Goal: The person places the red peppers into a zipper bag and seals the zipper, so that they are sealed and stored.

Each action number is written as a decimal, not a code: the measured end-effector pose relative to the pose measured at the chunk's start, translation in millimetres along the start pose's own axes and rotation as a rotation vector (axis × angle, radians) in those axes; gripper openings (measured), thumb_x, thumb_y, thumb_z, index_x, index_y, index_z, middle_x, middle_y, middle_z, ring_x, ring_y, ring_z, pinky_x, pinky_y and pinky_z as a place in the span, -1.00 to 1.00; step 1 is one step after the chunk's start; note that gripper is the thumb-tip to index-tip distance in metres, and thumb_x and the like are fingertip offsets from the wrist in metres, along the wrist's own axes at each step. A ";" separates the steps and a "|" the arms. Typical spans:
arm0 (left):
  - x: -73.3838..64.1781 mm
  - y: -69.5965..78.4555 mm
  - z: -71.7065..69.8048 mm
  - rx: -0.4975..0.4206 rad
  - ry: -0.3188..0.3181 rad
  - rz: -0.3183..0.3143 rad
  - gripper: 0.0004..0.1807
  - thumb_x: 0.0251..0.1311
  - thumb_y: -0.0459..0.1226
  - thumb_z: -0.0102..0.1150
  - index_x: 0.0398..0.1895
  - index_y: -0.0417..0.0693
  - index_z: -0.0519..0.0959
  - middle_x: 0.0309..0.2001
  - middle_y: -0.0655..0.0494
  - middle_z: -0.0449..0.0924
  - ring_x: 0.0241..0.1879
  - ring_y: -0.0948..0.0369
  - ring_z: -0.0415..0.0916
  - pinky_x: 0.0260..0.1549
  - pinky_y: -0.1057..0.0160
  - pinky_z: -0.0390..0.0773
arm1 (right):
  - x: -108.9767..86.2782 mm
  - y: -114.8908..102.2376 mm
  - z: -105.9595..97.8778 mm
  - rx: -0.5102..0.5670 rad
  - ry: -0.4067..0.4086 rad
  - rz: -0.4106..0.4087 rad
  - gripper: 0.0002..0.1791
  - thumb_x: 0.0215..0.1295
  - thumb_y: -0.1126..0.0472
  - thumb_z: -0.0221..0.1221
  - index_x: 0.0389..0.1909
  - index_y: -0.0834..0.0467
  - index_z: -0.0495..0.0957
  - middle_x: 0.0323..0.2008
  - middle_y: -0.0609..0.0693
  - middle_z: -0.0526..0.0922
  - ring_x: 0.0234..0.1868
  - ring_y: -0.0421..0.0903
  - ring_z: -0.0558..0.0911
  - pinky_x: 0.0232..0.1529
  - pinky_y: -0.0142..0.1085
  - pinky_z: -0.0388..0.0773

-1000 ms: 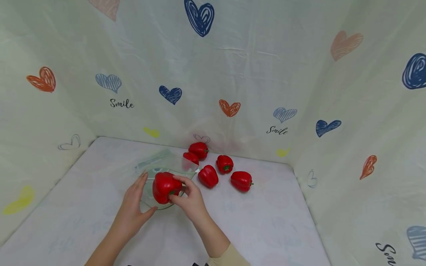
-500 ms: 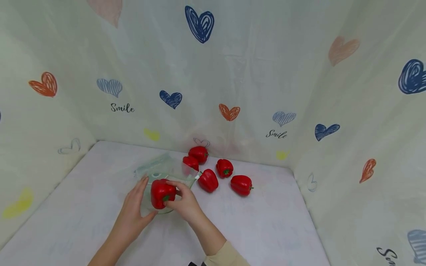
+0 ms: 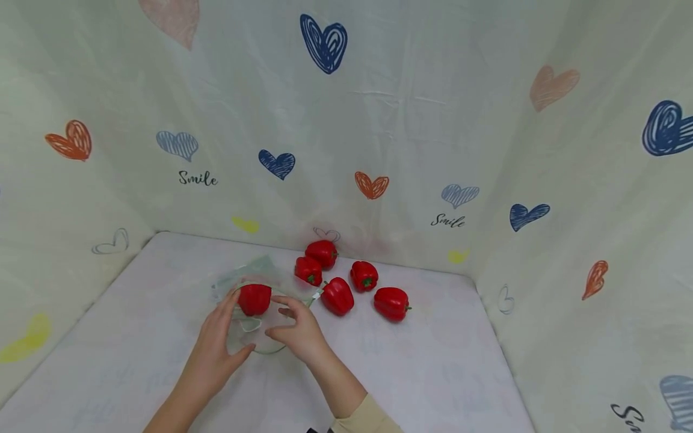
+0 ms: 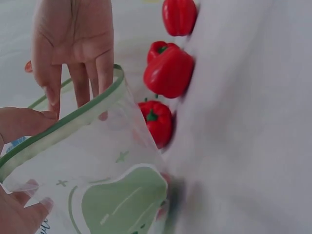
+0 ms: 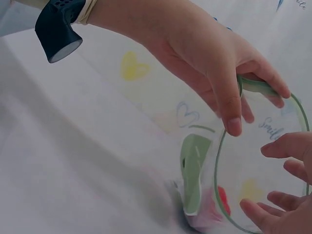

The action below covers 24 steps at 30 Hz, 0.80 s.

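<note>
A clear zip bag (image 4: 112, 146) with a green rim and a green printed shape stands with its mouth held wide. Inside it, below the rim, is a red bell pepper (image 3: 254, 300), partly hidden by the left fingers. My left hand (image 3: 216, 346) is spread at the bag's left side, fingers and thumb touching the rim. Over the mouth's right side, my right hand (image 3: 300, 331) has its fingers spread and nothing between them; in the left wrist view those fingers (image 4: 80, 83) reach down into the opening.
Several red bell peppers lie right of and behind the bag, including one (image 3: 337, 296) close to its zip slider (image 3: 317, 294) and another (image 3: 392, 304) farthest right. A white cloth covers the table (image 3: 433, 361). Behind hangs a heart-printed curtain (image 3: 406, 120).
The right hand moved left and down with the bell pepper, then let go of it. The pepper has dropped into the bag. My left hand stays nearly still at the rim.
</note>
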<state>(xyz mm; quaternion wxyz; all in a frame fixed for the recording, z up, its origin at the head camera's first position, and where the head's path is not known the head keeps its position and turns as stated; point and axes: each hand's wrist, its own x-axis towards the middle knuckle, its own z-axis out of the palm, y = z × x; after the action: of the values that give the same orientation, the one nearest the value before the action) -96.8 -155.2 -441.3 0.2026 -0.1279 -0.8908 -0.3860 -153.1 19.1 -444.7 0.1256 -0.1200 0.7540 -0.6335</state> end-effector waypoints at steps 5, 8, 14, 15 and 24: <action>1.3 -3.2 -0.9 0.008 0.024 0.026 0.20 -0.32 -0.56 0.55 0.49 -0.21 0.07 0.38 -0.33 0.15 0.26 -0.29 0.14 0.05 -0.40 0.27 | -4.1 -1.8 -5.9 0.021 -0.013 -0.016 -0.44 0.14 0.33 0.31 0.21 0.03 0.51 0.15 -0.07 0.51 0.14 -0.02 0.52 -0.12 -0.28 0.64; 2.6 -4.4 -1.6 0.013 0.016 0.017 0.19 -0.30 -0.55 0.54 0.49 -0.20 0.07 0.39 -0.31 0.14 0.27 -0.28 0.14 0.05 -0.40 0.28 | -7.7 -2.9 -11.1 0.022 -0.007 -0.055 -0.45 0.15 0.34 0.30 0.21 0.08 0.50 0.12 -0.08 0.53 0.11 -0.03 0.54 -0.10 -0.32 0.62; 4.4 -4.7 -3.6 0.004 0.001 0.000 0.19 -0.28 -0.54 0.54 0.49 -0.22 0.05 0.41 -0.29 0.11 0.27 -0.31 0.12 0.04 -0.42 0.28 | -14.4 -1.8 -23.6 -0.004 0.022 -0.090 -0.48 0.16 0.33 0.30 0.19 0.08 0.50 0.11 0.00 0.56 0.09 0.02 0.55 -0.04 -0.41 0.56; 4.4 -5.0 -3.8 -0.002 0.000 -0.001 0.19 -0.27 -0.54 0.54 0.50 -0.22 0.04 0.42 -0.29 0.10 0.28 -0.31 0.11 0.04 -0.42 0.28 | -15.1 -1.2 -25.4 -0.004 0.030 -0.091 -0.48 0.16 0.33 0.31 0.18 0.09 0.51 0.10 0.02 0.56 0.07 0.02 0.55 -0.05 -0.41 0.56; 6.8 -5.3 -6.3 -0.031 -0.008 -0.008 0.17 -0.24 -0.55 0.51 0.49 -0.26 0.03 0.43 -0.30 0.07 0.30 -0.34 0.07 0.10 -0.43 0.21 | -15.5 10.6 -46.6 0.083 0.116 -0.045 -0.49 0.16 0.45 0.27 0.17 0.26 0.49 0.07 0.17 0.57 0.05 0.23 0.54 -0.08 -0.32 0.62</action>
<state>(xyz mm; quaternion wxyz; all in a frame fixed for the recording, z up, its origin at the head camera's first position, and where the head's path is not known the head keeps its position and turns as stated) -103.2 -162.9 -437.6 0.1958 -0.1291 -0.8860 -0.4001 -154.7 69.2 -446.8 0.0724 -0.0947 0.7304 -0.6726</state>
